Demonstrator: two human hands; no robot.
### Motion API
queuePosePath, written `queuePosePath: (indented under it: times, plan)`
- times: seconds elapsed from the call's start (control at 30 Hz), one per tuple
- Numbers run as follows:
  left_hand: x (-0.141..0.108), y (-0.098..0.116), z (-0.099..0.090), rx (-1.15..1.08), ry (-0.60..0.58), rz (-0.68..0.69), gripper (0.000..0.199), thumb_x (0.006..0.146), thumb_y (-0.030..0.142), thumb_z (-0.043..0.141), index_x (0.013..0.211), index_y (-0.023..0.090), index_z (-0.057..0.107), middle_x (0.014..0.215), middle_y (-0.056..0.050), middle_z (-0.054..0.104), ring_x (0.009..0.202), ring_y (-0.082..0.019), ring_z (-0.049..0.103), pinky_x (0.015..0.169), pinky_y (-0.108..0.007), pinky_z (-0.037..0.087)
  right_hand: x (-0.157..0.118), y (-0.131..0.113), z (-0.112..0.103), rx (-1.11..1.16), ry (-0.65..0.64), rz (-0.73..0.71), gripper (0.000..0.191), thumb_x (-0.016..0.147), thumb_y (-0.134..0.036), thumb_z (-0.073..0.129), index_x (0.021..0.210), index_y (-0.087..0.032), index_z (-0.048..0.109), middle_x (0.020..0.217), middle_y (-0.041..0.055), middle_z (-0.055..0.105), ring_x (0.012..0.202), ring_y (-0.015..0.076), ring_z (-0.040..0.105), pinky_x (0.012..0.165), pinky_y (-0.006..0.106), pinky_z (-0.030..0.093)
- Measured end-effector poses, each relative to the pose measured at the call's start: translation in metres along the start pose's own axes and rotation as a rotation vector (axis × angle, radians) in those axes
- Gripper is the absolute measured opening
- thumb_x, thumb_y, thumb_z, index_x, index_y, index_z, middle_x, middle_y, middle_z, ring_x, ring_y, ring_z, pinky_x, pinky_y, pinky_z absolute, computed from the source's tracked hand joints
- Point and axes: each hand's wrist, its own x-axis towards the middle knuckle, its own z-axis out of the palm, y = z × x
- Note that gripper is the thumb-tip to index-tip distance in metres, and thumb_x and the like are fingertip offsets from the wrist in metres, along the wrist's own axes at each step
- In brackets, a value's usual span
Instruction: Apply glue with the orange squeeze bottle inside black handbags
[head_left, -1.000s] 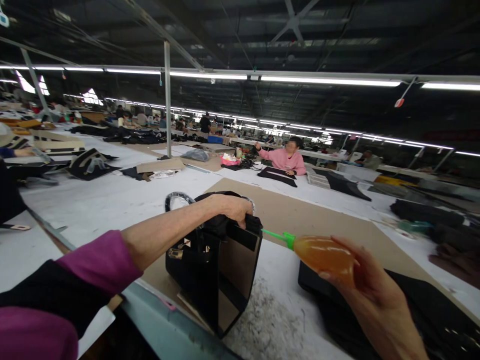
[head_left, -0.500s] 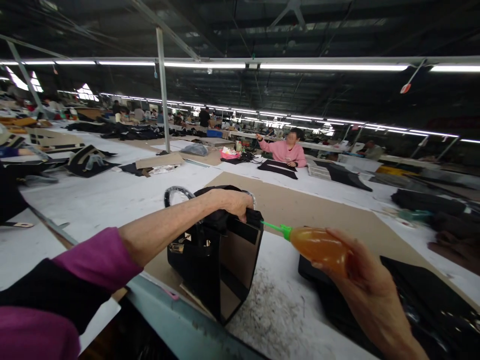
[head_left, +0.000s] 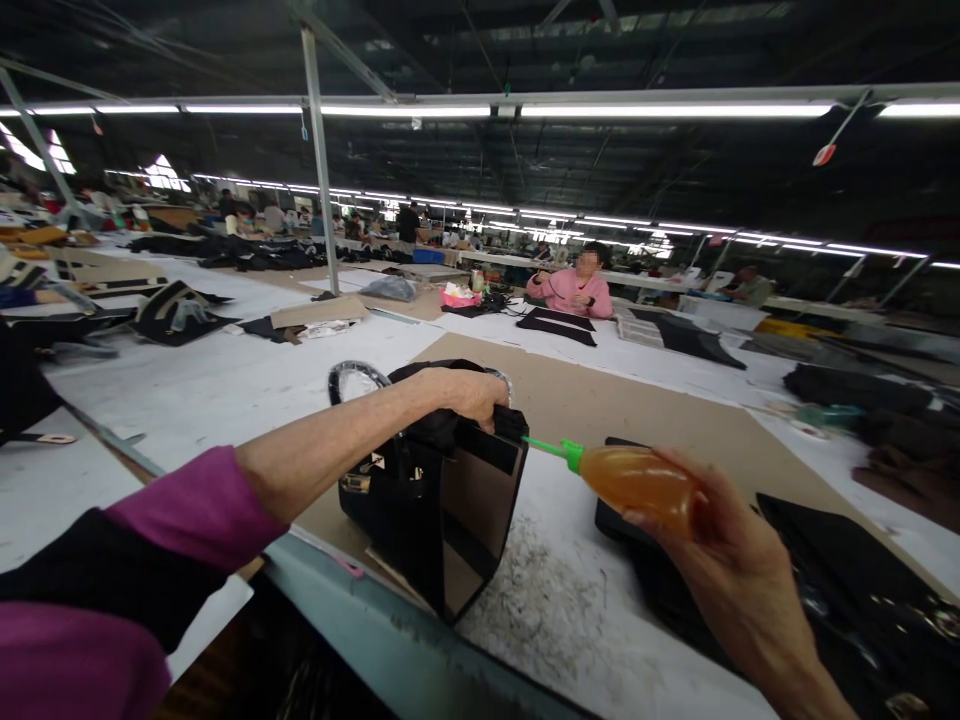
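A black handbag (head_left: 397, 530) with gold-coloured fittings stands near the table's front edge, its open side turned to the right and a tan inner face showing. My left hand (head_left: 476, 397) reaches over the top and is closed on the bag's upper edge; the fingertips are partly hidden. In my right hand (head_left: 720, 530), fingers wrapped round it, is a squeeze bottle (head_left: 637, 487) of amber liquid with a green nozzle. The nozzle tip is at the bag's top right corner; whether it touches cannot be made out. A plastic-wrapped handle (head_left: 352, 378) stands up from the bag.
Brown board (head_left: 622, 400) lies on the white tabletop (head_left: 247, 400). More black bag pieces (head_left: 847, 600) are at the right. Across the table sits a person in a pink top (head_left: 574, 290) beside flat black pieces (head_left: 555, 326). A metal post (head_left: 321, 160) rises at the back left.
Both hands keep their grips, and the nozzle stays at the bag's corner. The view has shifted slightly. Across the table, the person's raised hand has come lower and inward.
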Motion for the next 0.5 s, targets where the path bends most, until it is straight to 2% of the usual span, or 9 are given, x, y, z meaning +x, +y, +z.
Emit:
queuePosePath:
  times: [0.17,0.5]
  plan:
    - [0.001,0.002,0.001,0.07,-0.009,0.018,0.027,0.067,0.017,0.064,0.093,0.015,0.07,0.079,-0.004,0.068,0.068,-0.018,0.057,0.059,-0.024,0.04,-0.01,0.004,0.003,-0.034,-0.058,0.035,0.046,0.076,-0.045,0.069,0.115,-0.025,0.053,0.107,0.0028,0.061,0.087,0.0215,0.061,0.081,0.029,0.049]
    - [-0.002,0.006,0.0,0.14,-0.042,0.036,0.028,0.069,0.02,0.061,0.096,0.016,0.067,0.083,-0.003,0.068,0.068,-0.015,0.056,0.056,-0.022,0.039,-0.033,0.017,0.008,-0.036,-0.121,0.053,0.043,0.077,-0.047,0.066,0.112,-0.027,0.054,0.1,0.0007,0.064,0.08,0.0178,0.063,0.073,0.021,0.049]
